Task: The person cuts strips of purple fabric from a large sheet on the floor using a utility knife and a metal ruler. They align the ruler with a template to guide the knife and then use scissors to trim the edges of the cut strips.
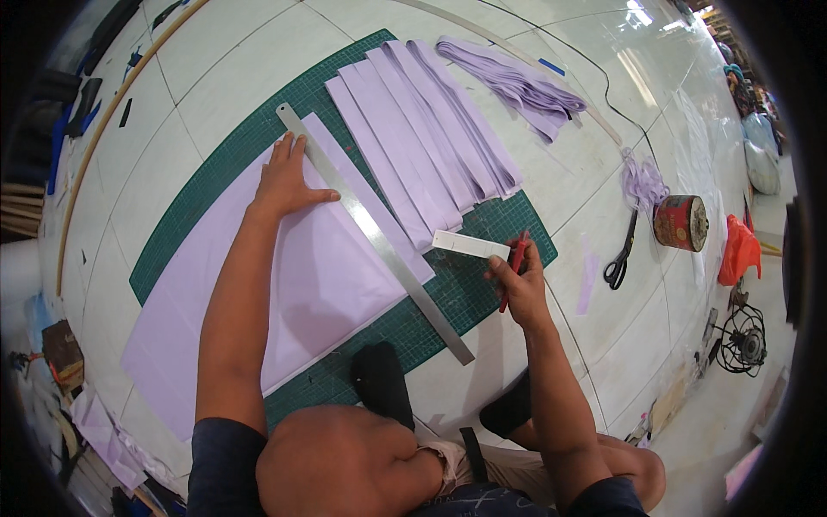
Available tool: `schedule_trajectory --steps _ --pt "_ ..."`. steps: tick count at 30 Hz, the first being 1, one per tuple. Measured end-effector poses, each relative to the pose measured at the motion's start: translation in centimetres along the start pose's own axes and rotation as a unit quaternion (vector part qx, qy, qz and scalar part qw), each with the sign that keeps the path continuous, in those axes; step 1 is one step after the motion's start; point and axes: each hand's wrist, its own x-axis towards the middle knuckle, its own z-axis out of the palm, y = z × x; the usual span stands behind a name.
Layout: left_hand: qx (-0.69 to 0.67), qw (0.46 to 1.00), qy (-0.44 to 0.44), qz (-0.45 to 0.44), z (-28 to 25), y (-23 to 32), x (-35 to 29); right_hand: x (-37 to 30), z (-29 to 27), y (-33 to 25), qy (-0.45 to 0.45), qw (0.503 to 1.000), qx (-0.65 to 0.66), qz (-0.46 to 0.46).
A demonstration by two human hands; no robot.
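We look down on a tiled floor, where a green cutting mat lies at a slant before the person's bent knees. Folded lilac fabric covers much of the mat and spills past its left-hand edge onto the tiles. Across this fabric we note a steel ruler, running from upper left to lower right. A narrow margin of the cloth shows on its far side; its lower end reaches beyond the mat.

Left hand: grip spread wide and flat, clasping nothing. We see the fingertips at the ruler's upper part, the thumb stretched out to its near edge, the palm side over the cloth.

Right hand: grip closed, holding a slim red tool and, by one end, a flat white strip. It is raised near the mat's right edge, apart from the ruler. We cannot tell the tool's exact kind.

Beyond the ruler we record overlapping lilac bands, laid side by side on the mat and running past its top edge. Further off, on the tiles, lies a loose lilac bundle. To the right: a ribbon tangle, black scissors just beside a round tin, then a red plastic bag.
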Motion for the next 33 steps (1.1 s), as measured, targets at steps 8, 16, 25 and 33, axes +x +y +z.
schedule_trajectory --steps 8,16,25,33 --pt "0.002 1.000 -0.007 -0.005 -0.1 0.1 0.1 1.4 1.5 2.6 -0.026 0.999 -0.027 0.033" --pt "-0.004 1.000 -0.006 -0.008 0.0 0.2 0.0 3.1 2.5 4.3 -0.005 0.993 -0.113 -0.040" --pt "0.000 1.000 -0.009 -0.016 -0.1 0.8 0.0 3.5 2.3 4.7 -0.006 0.991 -0.126 -0.050" --pt "0.061 0.998 -0.004 -0.010 -0.1 0.7 -1.0 2.9 2.8 2.9 0.011 0.994 -0.104 -0.028"
